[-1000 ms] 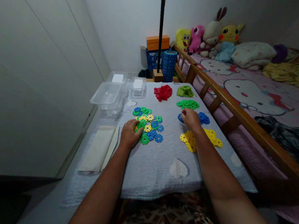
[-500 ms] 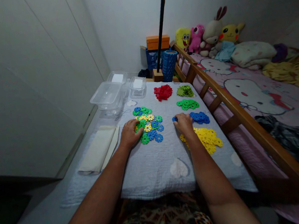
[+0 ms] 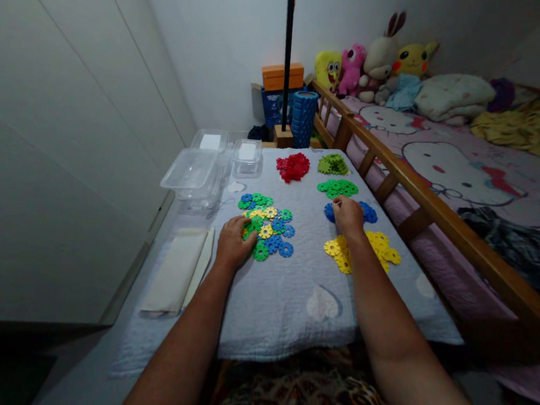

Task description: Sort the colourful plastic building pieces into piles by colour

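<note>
A mixed heap of blue, green and yellow flower-shaped discs (image 3: pixel 272 228) lies on the quilted table cover (image 3: pixel 280 303). My left hand (image 3: pixel 233 241) rests on the heap's left edge, fingers curled onto the pieces. To the right lie sorted piles: red (image 3: pixel 294 166), light green (image 3: pixel 332 165), green (image 3: pixel 338 187), blue (image 3: pixel 369 212) and yellow (image 3: pixel 382 249). My right hand (image 3: pixel 347 214) sits over the blue pile with fingers pinched together; what they hold is hidden.
Clear plastic containers (image 3: pixel 193 175) stand at the back left, and a folded cloth (image 3: pixel 176 272) lies at the left. A wooden bed rail (image 3: pixel 406 183) runs along the right, with plush toys (image 3: pixel 371 59) on the bed. A black pole (image 3: pixel 286 48) rises behind the table.
My right hand moved left off the blue pile to a loose blue disc, then returned right onto the blue pile. My left hand stayed on the mixed heap.
</note>
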The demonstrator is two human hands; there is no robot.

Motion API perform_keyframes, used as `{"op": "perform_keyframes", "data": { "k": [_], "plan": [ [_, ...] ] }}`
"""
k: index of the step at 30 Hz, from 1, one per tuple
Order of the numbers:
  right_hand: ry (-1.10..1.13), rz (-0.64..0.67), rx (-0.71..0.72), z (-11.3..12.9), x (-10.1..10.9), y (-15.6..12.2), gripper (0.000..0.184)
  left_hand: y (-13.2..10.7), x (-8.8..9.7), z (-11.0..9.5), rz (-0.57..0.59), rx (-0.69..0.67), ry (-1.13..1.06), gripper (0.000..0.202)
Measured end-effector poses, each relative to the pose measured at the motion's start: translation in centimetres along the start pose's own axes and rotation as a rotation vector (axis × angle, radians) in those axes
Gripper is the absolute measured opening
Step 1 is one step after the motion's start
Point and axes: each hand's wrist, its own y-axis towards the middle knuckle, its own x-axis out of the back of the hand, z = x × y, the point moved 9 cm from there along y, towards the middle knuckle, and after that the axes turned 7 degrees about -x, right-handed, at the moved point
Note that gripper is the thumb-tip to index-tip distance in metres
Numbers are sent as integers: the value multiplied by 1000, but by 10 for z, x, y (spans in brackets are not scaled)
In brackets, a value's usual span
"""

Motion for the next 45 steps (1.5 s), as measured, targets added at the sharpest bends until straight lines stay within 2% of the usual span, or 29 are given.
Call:
{"op": "perform_keyframes", "data": {
  "k": [5,10,13,16,18,22,24,26,29,34,38,42,45],
  "plan": [
    [-3,-45,-10,-3,6,-4,27,-1,1,0,-13,-3,-9,33],
    [14,-51,69,15,11,-15,26,-2,0,-3,-2,-12,-4,36],
    [85,97,213,44,-3,-30,22,-3,-1,-6,14,-22,-1,41],
    [150,342,407,78,-27,-62,18,-5,-2,-8,47,-26,5,50],
    [160,461,498,94,-38,-86,25,-8,-4,-9,89,-33,16,63],
    [75,537,567,105,-49,-118,53,-16,-11,-14,193,-64,70,100],
    [33,534,578,106,-50,-124,54,-21,-15,-16,240,-75,98,115],
    [17,528,581,107,-51,-125,45,-24,-18,-18,271,-71,122,121],
    [37,515,577,106,-53,-122,34,-24,-19,-22,266,-56,160,116],
    [140,473,522,101,-55,-111,29,-19,-16,-33,204,-74,186,90],
    [208,447,446,98,-51,-102,17,-15,-15,-39,162,-75,175,72],
    [279,373,361,84,-34,-81,14,-14,-15,-39,136,-70,185,63],
    [323,256,232,56,-11,-52,15,-15,-14,-36,114,-65,184,60]
  ]
}}
